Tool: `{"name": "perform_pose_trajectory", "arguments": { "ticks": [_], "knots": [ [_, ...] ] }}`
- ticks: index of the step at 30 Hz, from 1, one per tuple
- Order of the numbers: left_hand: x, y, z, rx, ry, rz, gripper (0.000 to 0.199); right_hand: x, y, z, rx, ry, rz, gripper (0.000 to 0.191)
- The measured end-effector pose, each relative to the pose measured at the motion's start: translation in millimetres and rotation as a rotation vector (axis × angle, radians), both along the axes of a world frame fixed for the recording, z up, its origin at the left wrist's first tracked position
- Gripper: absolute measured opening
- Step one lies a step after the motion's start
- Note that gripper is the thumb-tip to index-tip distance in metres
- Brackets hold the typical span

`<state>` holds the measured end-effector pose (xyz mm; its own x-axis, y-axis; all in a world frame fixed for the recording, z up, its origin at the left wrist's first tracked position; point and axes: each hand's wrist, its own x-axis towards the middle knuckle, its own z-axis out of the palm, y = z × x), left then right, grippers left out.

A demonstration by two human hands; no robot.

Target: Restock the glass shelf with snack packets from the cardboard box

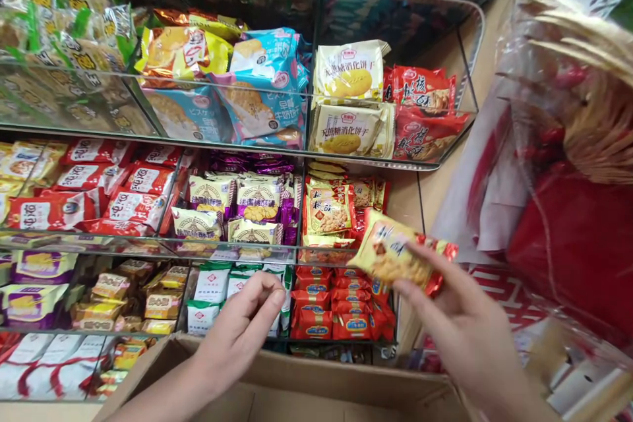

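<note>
My right hand (462,316) holds a yellow-and-red packet of walnut cookies (395,254) between thumb and fingers, tilted, just in front of the middle shelf. Behind it, a shelf compartment holds matching walnut cookie packets (329,208). My left hand (252,310) is closed, its fingers curled in and no object showing in them. It hovers in front of white-and-green packets (212,283) on the shelf below. Beneath both hands stands an open cardboard box (316,372); only its back part shows.
Clear dividers and front lips (237,252) edge the shelves. Red packets (331,303) fill the compartment below the walnut cookies. Cream digestive biscuit packets (349,79) sit above, beside blue milk biscuit packets (264,92). Plastic-wrapped red decorations (578,257) crowd the right side.
</note>
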<state>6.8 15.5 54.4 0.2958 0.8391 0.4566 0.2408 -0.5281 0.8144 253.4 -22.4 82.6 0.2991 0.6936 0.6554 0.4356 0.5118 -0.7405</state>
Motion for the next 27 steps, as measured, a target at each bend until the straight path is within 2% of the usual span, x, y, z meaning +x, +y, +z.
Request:
{"name": "perform_pose_trajectory", "arguments": {
  "ticks": [2, 4, 6, 7, 11, 16, 22, 27],
  "knots": [
    [-10, 3, -3.2, 0.018, 0.03, 0.02, 0.017, 2, 20, 17.6, -0.006, 0.231, 0.024, 0.058],
    [-17, 5, -10.3, 0.001, 0.05, 0.031, 0.015, -1, 44, 34.2, 0.005, 0.399, 0.125, 0.064],
    [-21, 7, -19.7, -0.041, 0.076, 0.027, 0.015, -5, 68, 49.1, 0.009, 0.474, 0.178, 0.066],
    [-22, 7, -24.5, -0.063, 0.094, 0.021, 0.015, -7, 79, 55.8, -0.002, 0.457, 0.16, 0.063],
    [-26, 9, -38.3, -0.138, 0.159, -0.014, 0.017, -12, 116, 76.7, -0.099, 0.194, -0.079, 0.043],
    [-28, 9, -43.1, -0.163, 0.199, -0.06, 0.018, -5, 146, 86.2, -0.118, -0.074, -0.344, 0.032],
    [-28, 9, -46.6, -0.212, 0.246, -0.08, 0.019, 6, 161, 94.9, -0.229, -0.383, -0.498, 0.026],
    [-25, 9, -49.4, -0.233, 0.301, -0.114, 0.019, 8, 169, 100.2, -0.236, -0.579, -0.552, 0.036]
  ]
}}
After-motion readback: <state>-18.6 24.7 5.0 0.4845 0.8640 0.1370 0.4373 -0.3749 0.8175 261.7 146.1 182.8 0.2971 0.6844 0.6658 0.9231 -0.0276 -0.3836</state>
